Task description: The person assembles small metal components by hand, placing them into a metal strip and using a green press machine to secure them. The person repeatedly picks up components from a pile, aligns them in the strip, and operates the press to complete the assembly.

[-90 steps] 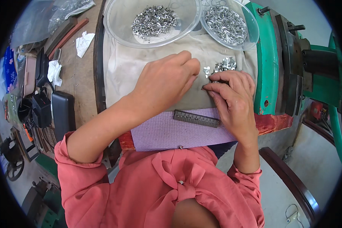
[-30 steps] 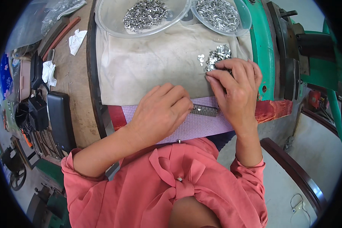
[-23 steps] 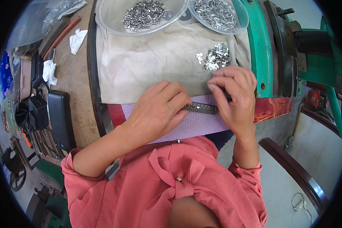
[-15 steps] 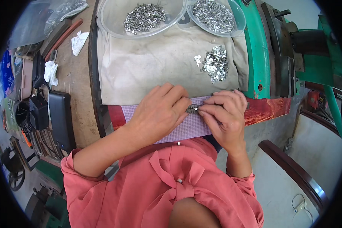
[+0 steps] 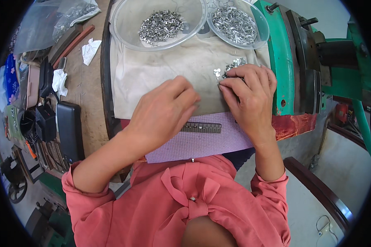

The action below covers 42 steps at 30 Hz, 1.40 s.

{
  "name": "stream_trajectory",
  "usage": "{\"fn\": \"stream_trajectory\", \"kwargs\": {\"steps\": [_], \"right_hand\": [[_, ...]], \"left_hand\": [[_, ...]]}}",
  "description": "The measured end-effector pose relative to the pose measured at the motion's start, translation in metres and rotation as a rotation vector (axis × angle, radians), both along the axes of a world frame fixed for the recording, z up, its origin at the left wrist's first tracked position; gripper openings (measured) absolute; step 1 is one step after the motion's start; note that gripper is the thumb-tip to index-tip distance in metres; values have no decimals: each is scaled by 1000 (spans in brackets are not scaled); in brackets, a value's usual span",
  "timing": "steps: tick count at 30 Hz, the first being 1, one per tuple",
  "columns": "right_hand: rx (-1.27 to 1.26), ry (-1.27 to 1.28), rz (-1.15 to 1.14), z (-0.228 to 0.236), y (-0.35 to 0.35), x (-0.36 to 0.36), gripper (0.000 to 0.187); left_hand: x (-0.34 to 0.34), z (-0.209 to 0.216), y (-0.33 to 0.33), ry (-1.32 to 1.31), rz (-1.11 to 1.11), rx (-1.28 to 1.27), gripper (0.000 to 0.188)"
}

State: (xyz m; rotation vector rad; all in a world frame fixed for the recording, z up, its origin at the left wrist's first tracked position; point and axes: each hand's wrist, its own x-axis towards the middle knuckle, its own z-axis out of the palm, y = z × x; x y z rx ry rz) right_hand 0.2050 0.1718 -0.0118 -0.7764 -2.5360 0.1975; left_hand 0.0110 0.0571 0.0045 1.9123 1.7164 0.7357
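Observation:
My right hand (image 5: 251, 88) reaches over the pile of small shiny metal pieces (image 5: 236, 63), partly covering it. Its thumb and index fingertips are pinched together, and whatever they hold is too small to make out. Over the lower edge of the beige cloth (image 5: 152, 74) is my left hand (image 5: 163, 109), its fingertips smeared by motion. A dark grey slotted metal strip (image 5: 206, 128) lies on the purple checked mat (image 5: 202, 144), its left end hidden behind my left hand. A small bright piece sits in the strip.
Two clear plastic bowls, a larger one (image 5: 123, 35) and a smaller one (image 5: 264, 33), contain many small metal parts at the back. Green machinery (image 5: 282, 61) borders the right side. On the wooden bench (image 5: 88, 111) at left are a black case (image 5: 69, 127) and crumpled tissue (image 5: 59, 82).
The metal strip, earlier between both hands, now lies on the mat. My right hand has moved up to the metal pile. My left hand has shifted slightly left, away from the strip's middle.

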Motion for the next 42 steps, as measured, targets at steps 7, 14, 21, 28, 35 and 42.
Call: {"fn": "stream_trajectory", "kwargs": {"steps": [7,14,21,28,35,42], "right_hand": [[-4,-54,-1,7,-12,8,16],[-47,-16,-29,8,-3,20,15],[14,-104,55,9,3,4,17],[-2,-159,89,16,2,5,18],[15,-124,-50,5,-7,6,17],[-79,-53,-33,10,-13,10,19]], "left_hand": [[12,-22,42,191,3,131,13],[22,-29,56,213,46,169,13],[13,-28,37,138,58,158,11],[23,-25,23,191,61,152,13],[35,-29,29,231,97,201,16],[33,-33,27,214,130,203,14]]}}
